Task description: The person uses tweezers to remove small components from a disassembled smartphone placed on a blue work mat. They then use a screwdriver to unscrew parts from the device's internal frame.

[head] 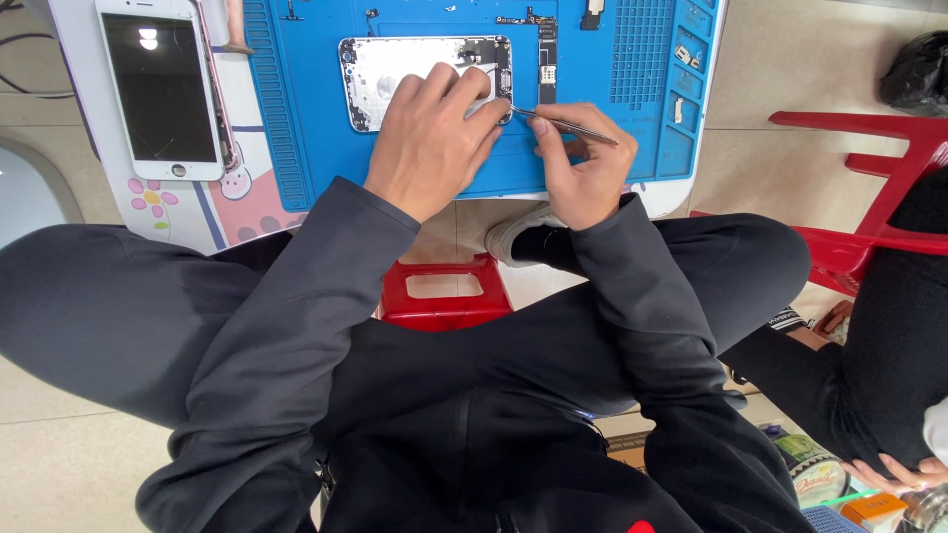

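An opened silver phone housing (395, 69) lies on a blue repair mat (592, 69). My left hand (430, 138) rests on the housing's near right part, fingers pressing it down. Metal tweezers (563, 125) are pinched in my right hand (583, 163), their tip touching the housing's lower right corner beside my left fingertips. A long dark circuit board (546, 54) lies on the mat just right of the housing.
A white phone screen (158, 89) lies at left on a small table with a cartoon print (232, 202). Small parts sit in the mat's right compartments (681, 59). A red stool (444, 291) is under me, a red chair (869, 197) and another person's leg (879, 365) at right.
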